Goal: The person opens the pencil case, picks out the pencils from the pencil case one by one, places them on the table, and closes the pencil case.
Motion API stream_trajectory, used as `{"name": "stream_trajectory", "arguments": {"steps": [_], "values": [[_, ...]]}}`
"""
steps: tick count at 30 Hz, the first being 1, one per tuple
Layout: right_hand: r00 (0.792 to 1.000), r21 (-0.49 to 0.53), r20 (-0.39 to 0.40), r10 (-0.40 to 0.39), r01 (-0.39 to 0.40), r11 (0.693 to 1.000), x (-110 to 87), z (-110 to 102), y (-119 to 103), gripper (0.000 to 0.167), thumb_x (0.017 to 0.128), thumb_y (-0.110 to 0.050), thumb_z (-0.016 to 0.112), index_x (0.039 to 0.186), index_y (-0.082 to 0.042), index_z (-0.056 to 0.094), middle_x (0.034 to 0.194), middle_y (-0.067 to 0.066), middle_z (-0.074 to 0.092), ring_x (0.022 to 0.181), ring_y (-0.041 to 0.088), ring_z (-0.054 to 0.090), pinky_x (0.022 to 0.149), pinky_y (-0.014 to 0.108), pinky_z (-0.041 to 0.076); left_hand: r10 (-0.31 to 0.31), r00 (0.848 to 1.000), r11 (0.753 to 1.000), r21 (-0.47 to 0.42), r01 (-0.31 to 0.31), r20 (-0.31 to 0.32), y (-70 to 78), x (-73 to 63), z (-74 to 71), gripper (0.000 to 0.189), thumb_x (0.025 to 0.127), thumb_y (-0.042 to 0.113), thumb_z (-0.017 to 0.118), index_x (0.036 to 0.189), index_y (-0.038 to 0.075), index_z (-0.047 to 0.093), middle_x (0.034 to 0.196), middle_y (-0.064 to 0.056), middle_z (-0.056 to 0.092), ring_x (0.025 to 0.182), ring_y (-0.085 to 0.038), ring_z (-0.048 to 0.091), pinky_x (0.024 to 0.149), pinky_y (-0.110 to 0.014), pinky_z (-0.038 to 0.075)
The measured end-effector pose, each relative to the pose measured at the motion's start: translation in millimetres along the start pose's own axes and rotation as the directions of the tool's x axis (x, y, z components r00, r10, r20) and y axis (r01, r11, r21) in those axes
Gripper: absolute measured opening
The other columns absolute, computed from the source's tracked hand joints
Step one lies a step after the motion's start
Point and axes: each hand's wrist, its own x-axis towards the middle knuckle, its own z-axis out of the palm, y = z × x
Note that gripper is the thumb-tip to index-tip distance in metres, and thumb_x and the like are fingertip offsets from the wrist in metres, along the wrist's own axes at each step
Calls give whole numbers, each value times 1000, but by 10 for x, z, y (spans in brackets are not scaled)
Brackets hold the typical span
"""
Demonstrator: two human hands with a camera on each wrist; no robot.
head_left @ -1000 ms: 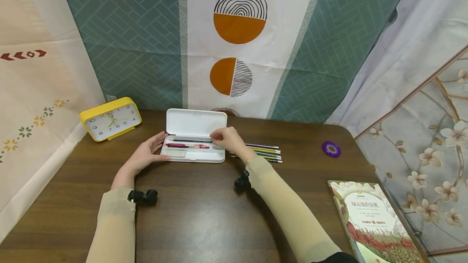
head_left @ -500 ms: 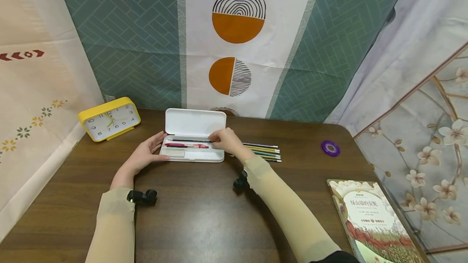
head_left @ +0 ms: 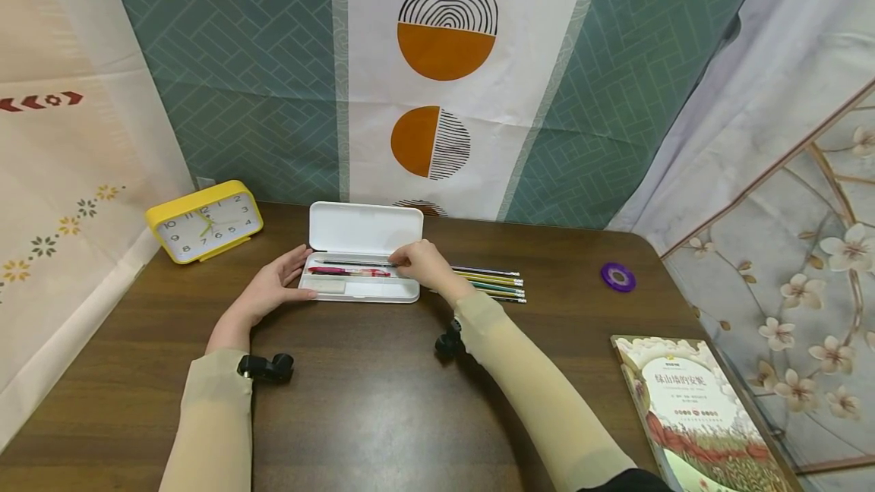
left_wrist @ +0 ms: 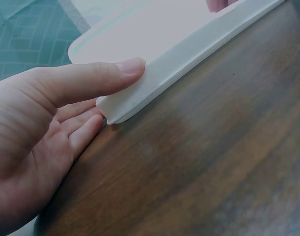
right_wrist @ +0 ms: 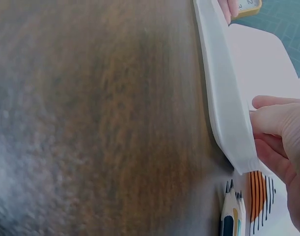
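Observation:
An open white pencil case lies on the wooden table, its lid raised at the back. My left hand holds the case's left end, the thumb on the front wall and the fingers at the side in the left wrist view. Inside lie a red pen, a whitish block and a dark pencil along the rear. With bent fingers, my right hand reaches over the right end and pinches the dark pencil's end; its fingertips are partly hidden.
Several pencils lie right of the case, partly behind the right wrist. A yellow clock stands at the back left. Farther right are a purple ring-shaped roll and a book. A patterned cloth hangs behind the table.
My right hand has shifted very slightly left along the case with the dark pencil's end. The left hand stays at the case's left end.

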Motion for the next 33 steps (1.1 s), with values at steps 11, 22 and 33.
{"name": "stream_trajectory", "arguments": {"steps": [11, 22, 33], "values": [[1000, -49, -15, -15, 14, 999, 13, 25, -24, 19, 90, -3, 67, 106, -8, 77, 103, 4, 76, 102, 18, 70, 90, 29, 57, -6, 1000, 1000, -1, 6, 5, 24, -9, 7, 106, 80, 21, 82, 157, 3, 11, 161, -18, 22, 149, -34, 22, 119, -45, 23], [999, -79, -22, -25, 24, 997, 30, 51, -54, 18, 90, -1, 66, 102, -9, 78, 100, 3, 76, 99, 17, 70, 87, 28, 58, 0, 1000, 1000, 9, 0, 0, 23, -9, 7, 106, 80, 22, 82, 157, 3, 11, 161, -18, 23, 148, -34, 23, 119, -42, 24], [998, -89, -45, -38, 34, 995, 33, 66, -61, 18, 88, 0, 68, 100, -9, 78, 98, 3, 76, 95, 16, 71, 86, 27, 58, 5, 1000, 1000, -21, -5, -4, 30, -9, 15, 104, 80, 16, 81, 156, 1, 12, 161, -20, 23, 148, -36, 22, 120, -50, 23]]}}
